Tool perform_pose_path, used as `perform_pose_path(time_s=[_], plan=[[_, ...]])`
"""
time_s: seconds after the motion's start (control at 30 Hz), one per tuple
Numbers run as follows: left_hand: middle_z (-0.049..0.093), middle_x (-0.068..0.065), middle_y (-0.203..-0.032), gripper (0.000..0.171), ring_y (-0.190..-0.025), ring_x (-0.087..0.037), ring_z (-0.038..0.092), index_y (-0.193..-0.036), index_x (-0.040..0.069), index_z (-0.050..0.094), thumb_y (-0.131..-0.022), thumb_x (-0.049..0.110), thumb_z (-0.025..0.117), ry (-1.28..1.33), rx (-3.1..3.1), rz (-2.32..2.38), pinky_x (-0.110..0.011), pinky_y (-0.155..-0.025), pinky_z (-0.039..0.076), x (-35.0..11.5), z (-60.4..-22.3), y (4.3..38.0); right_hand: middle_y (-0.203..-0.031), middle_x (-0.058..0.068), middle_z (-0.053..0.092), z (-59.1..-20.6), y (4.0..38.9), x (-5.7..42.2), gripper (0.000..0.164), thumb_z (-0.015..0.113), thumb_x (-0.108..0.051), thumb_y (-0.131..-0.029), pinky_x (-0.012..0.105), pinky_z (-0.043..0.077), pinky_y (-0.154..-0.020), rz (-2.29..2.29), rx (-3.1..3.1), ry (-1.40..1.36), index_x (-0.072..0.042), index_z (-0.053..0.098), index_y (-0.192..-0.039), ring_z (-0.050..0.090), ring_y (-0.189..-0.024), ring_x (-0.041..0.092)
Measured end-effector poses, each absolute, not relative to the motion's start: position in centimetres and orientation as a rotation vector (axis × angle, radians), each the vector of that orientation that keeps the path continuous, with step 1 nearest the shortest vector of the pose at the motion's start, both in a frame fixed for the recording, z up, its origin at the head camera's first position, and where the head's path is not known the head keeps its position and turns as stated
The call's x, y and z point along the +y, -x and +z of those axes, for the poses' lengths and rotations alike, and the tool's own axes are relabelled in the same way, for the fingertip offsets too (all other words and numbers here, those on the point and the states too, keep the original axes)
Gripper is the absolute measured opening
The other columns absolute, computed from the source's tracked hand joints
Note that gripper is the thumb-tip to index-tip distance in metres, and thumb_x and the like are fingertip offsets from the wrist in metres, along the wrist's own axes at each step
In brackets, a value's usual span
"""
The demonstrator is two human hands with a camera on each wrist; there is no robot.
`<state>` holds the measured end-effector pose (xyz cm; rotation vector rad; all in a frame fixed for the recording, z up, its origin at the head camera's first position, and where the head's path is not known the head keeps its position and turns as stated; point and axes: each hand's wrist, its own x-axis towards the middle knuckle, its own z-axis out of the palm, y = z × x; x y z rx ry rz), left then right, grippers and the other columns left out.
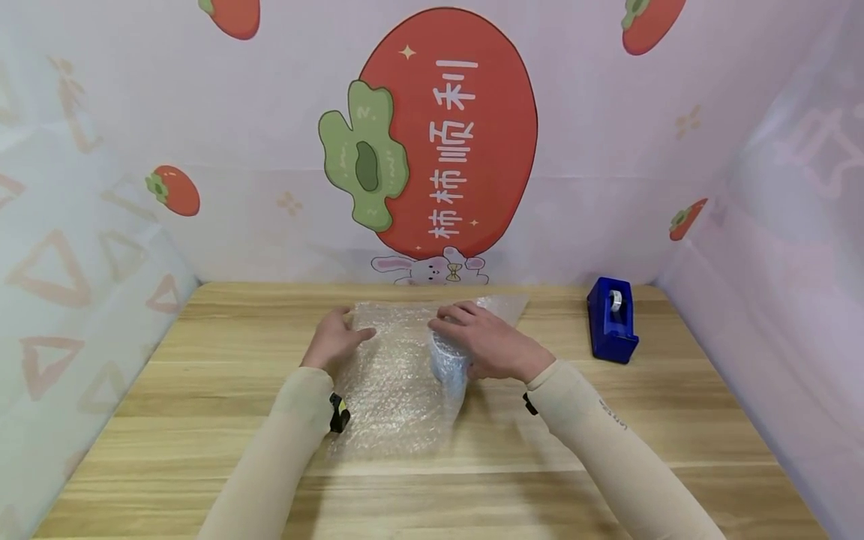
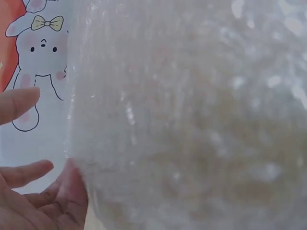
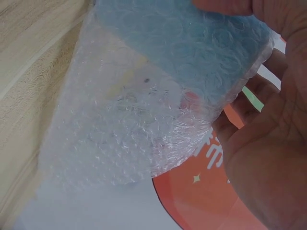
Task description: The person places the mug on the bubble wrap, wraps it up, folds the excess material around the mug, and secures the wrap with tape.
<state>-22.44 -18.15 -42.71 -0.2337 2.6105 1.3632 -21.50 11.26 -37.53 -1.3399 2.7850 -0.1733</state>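
Observation:
A sheet of bubble wrap (image 1: 398, 390) is spread over the table, its right part lifted around a light-blue object (image 1: 448, 361). My right hand (image 1: 489, 341) grips that wrapped object from above and the right. In the right wrist view, the light-blue object (image 3: 192, 43) shows through the bubbles, thumb on one side and fingers round the other; the wrap blurs its exact kind. At the sheet's left edge is my left hand (image 1: 335, 339), thumb and fingers spread apart. Seen from the left wrist, one finger (image 2: 73, 196) lies against the edge of the bubble wrap (image 2: 192, 120).
A blue tape dispenser (image 1: 613, 321) with a roll of tape stands at the back right of the wooden table (image 1: 223, 375). Behind the table hangs a printed backdrop (image 1: 270, 240) with fruit and a rabbit, and similar cloth lines both sides.

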Motion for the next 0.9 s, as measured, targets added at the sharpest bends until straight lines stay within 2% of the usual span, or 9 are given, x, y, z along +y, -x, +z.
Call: perform_pose_path(time_s=[0.13,0.23,0.37,0.43,0.5,0.57,0.67,0.8,0.9], plan=[[0.035,-0.033,-0.153,0.083,-0.139,-0.047,0.038,-0.156,-0.008,0.022,-0.095,0.021,0.071,0.308,2.493,1.526,-0.056,-0.112,0.037,-18.1,-42.9,22.4,-0.151,0.007,0.046,-37.8,21.5,11.4,0.093,0.095,-0.015,-0.069,0.041,0.04,-0.113,-0.19,2.777,1.331,-0.015,0.05,-0.15,0.037,-0.141,0.029],[0.04,-0.03,-0.15,0.078,-0.133,-0.044,0.045,-0.153,-0.009,0.03,-0.093,0.018,0.073,0.342,2.415,1.614,-0.054,-0.107,0.043,-18.2,-43.1,22.5,-0.151,0.007,0.046,-38.0,21.5,11.4,0.093,0.095,-0.016,-0.069,0.041,0.04,-0.113,-0.202,2.772,1.326,-0.016,0.05,-0.15,0.036,-0.141,0.029],[0.059,-0.021,-0.124,0.053,-0.107,-0.032,0.058,-0.136,-0.007,0.055,-0.093,0.019,0.073,0.306,2.409,1.624,-0.043,-0.086,0.054,-18.0,-42.7,22.8,-0.151,0.007,0.046,-37.9,21.5,11.4,0.092,0.095,-0.015,-0.069,0.041,0.039,-0.113,-0.204,2.782,1.337,-0.015,0.05,-0.15,0.036,-0.14,0.029],[0.062,-0.015,-0.108,0.039,-0.093,-0.026,0.058,-0.122,-0.006,0.063,-0.094,0.02,0.072,0.224,2.437,1.61,-0.037,-0.076,0.053,-17.9,-42.3,22.9,-0.15,0.008,0.046,-37.7,21.5,11.3,0.092,0.095,-0.015,-0.069,0.042,0.04,-0.113,-0.213,2.788,1.341,-0.014,0.051,-0.149,0.037,-0.14,0.029],[0.063,-0.011,-0.099,0.031,-0.085,-0.021,0.058,-0.112,-0.006,0.065,-0.095,0.018,0.07,0.136,2.453,1.612,-0.033,-0.072,0.052,-17.7,-42.1,23.1,-0.15,0.008,0.047,-37.6,21.6,11.3,0.092,0.095,-0.015,-0.068,0.043,0.04,-0.112,-0.219,2.792,1.341,-0.014,0.051,-0.149,0.037,-0.14,0.029],[0.062,-0.009,-0.096,0.028,-0.084,-0.019,0.057,-0.111,-0.007,0.064,-0.097,0.017,0.067,0.052,2.439,1.626,-0.031,-0.072,0.051,-17.4,-41.8,23.2,-0.149,0.007,0.047,-37.6,21.6,11.2,0.092,0.095,-0.015,-0.067,0.043,0.041,-0.112,-0.223,2.794,1.337,-0.014,0.052,-0.148,0.038,-0.139,0.029],[0.065,-0.013,-0.102,0.028,-0.089,-0.02,0.061,-0.117,-0.008,0.061,-0.1,0.014,0.062,-0.053,2.394,1.664,-0.032,-0.079,0.054,-16.8,-41.3,23.1,-0.148,0.006,0.048,-37.6,21.7,11.2,0.092,0.096,-0.015,-0.066,0.043,0.041,-0.112,-0.216,2.798,1.333,-0.015,0.052,-0.148,0.038,-0.138,0.029],[0.062,-0.023,-0.116,0.029,-0.102,-0.031,0.064,-0.125,-0.01,0.054,-0.103,0.009,0.055,-0.171,2.314,1.715,-0.041,-0.089,0.056,-16.0,-40.7,22.7,-0.146,0.007,0.049,-37.6,21.7,11.1,0.093,0.097,-0.016,-0.065,0.043,0.041,-0.112,-0.205,2.805,1.34,-0.015,0.053,-0.147,0.039,-0.137,0.029],[0.058,-0.025,-0.122,0.031,-0.112,-0.037,0.061,-0.131,-0.009,0.049,-0.104,0.007,0.052,-0.225,2.284,1.716,-0.046,-0.095,0.054,-15.5,-40.4,22.3,-0.145,0.008,0.05,-37.7,21.8,11.1,0.092,0.096,-0.014,-0.064,0.044,0.041,-0.111,-0.212,2.806,1.356,-0.015,0.054,-0.146,0.04,-0.136,0.03]])
